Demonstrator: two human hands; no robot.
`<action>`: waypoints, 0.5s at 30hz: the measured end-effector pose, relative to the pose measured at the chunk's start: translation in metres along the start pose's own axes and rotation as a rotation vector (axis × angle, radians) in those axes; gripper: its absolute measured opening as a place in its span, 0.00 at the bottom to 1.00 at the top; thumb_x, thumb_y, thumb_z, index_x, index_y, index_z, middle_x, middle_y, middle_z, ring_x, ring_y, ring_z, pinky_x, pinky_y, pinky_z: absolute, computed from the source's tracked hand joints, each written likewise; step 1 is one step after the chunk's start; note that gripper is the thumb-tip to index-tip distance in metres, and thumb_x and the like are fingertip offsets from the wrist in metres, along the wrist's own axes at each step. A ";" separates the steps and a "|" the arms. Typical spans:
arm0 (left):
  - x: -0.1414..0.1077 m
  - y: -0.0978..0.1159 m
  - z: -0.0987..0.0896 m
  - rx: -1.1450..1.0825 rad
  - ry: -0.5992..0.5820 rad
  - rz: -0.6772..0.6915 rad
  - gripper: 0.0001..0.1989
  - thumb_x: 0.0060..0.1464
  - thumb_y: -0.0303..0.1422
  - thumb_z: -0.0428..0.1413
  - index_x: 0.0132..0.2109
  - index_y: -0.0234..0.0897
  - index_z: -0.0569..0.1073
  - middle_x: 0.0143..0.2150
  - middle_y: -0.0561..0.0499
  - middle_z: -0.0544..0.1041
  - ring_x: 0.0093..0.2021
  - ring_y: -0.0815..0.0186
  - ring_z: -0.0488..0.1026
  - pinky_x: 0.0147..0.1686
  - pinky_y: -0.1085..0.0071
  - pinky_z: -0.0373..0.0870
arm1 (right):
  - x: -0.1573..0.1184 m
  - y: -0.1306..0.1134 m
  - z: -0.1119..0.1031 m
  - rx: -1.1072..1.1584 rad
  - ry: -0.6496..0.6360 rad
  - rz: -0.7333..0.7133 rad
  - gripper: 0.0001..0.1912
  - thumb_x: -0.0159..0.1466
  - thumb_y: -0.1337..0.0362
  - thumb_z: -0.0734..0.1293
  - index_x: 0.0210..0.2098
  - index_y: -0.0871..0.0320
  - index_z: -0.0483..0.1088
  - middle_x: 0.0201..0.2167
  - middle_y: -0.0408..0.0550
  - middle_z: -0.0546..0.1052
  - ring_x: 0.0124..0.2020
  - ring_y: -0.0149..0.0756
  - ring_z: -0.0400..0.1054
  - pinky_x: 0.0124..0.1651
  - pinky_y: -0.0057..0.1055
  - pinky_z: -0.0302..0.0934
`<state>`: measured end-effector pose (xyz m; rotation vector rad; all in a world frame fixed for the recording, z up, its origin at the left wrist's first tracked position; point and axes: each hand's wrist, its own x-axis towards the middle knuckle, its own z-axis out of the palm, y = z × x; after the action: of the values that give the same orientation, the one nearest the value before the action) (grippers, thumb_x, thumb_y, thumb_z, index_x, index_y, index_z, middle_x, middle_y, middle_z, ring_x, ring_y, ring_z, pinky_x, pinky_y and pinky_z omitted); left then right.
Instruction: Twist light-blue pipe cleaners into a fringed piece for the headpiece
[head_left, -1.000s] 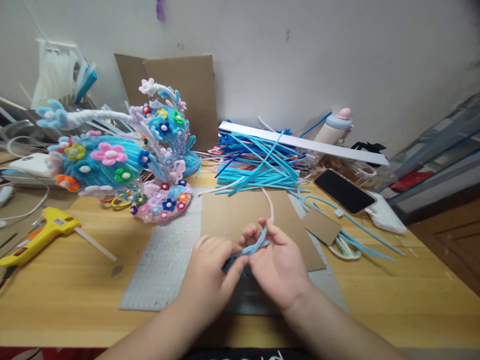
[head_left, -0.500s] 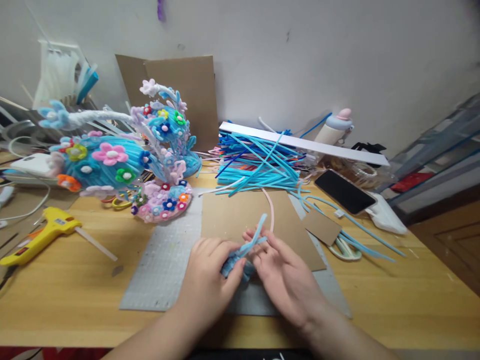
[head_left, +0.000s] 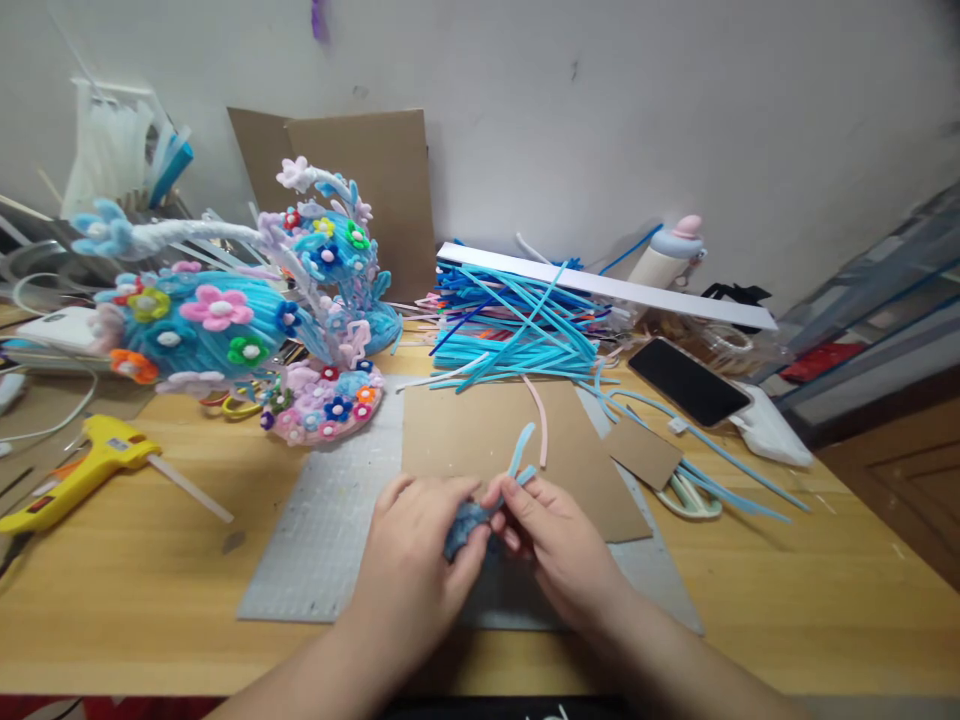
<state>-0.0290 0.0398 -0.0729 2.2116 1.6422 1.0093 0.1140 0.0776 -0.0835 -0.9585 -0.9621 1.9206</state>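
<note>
My left hand (head_left: 416,550) is closed around a bundled blue pipe-cleaner piece (head_left: 463,527), most of it hidden by the fingers. Two light blue pipe-cleaner ends (head_left: 520,452) stick out of the piece, up and to the right. Thumb and fingers of my right hand (head_left: 553,525) pinch these ends close to the bundle. Both hands are just above a grey cutting mat (head_left: 300,560) and the near edge of a cardboard sheet (head_left: 465,430). A pink pipe cleaner (head_left: 538,420) lies on the cardboard beyond my right hand.
Flower-covered pipe-cleaner ornaments (head_left: 217,320) stand at left, behind a yellow glue gun (head_left: 105,465). A pile of blue pipe cleaners (head_left: 517,340) lies at the back under a white strip (head_left: 600,285). At right are a phone (head_left: 690,382), loose pipe cleaners (head_left: 727,490) and a bottle (head_left: 667,255).
My right hand's fingers have gone from spread beside the blue strands to pinching them. The two ends now lie closer together. My left hand has kept its hold on the bundle.
</note>
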 end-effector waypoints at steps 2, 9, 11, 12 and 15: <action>-0.001 -0.001 0.001 -0.060 -0.022 -0.006 0.11 0.51 0.28 0.51 0.43 0.41 0.69 0.38 0.51 0.75 0.38 0.64 0.69 0.41 0.63 0.58 | -0.001 -0.001 0.001 0.039 -0.024 0.040 0.16 0.57 0.52 0.63 0.27 0.61 0.67 0.17 0.39 0.63 0.17 0.21 0.50 0.20 0.21 0.41; 0.000 -0.003 0.001 -0.056 -0.114 -0.037 0.04 0.52 0.31 0.51 0.30 0.39 0.70 0.27 0.53 0.72 0.32 0.66 0.67 0.36 0.66 0.57 | -0.006 -0.002 0.004 0.065 0.002 -0.040 0.18 0.58 0.54 0.63 0.21 0.62 0.64 0.15 0.38 0.57 0.17 0.22 0.47 0.21 0.23 0.39; 0.001 -0.002 0.000 -0.069 -0.133 -0.051 0.04 0.50 0.30 0.52 0.29 0.38 0.69 0.26 0.54 0.71 0.31 0.66 0.66 0.35 0.66 0.57 | -0.009 -0.005 0.005 0.098 0.019 -0.061 0.17 0.58 0.55 0.63 0.20 0.61 0.63 0.14 0.37 0.55 0.17 0.22 0.45 0.21 0.24 0.38; 0.002 -0.002 -0.001 -0.079 -0.139 -0.058 0.03 0.49 0.30 0.52 0.28 0.38 0.68 0.26 0.54 0.71 0.31 0.66 0.66 0.35 0.66 0.57 | -0.011 -0.008 0.005 0.109 0.022 -0.074 0.17 0.58 0.56 0.64 0.20 0.61 0.63 0.14 0.37 0.55 0.17 0.23 0.45 0.21 0.24 0.38; 0.003 0.001 -0.006 -0.121 -0.155 -0.067 0.02 0.47 0.29 0.53 0.28 0.38 0.68 0.26 0.54 0.71 0.31 0.66 0.67 0.36 0.66 0.57 | -0.016 -0.017 0.005 0.136 0.024 -0.086 0.16 0.58 0.57 0.64 0.19 0.62 0.64 0.15 0.38 0.56 0.17 0.22 0.45 0.21 0.24 0.39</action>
<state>-0.0318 0.0410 -0.0666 2.0858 1.5356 0.8724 0.1217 0.0697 -0.0626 -0.8462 -0.8348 1.8721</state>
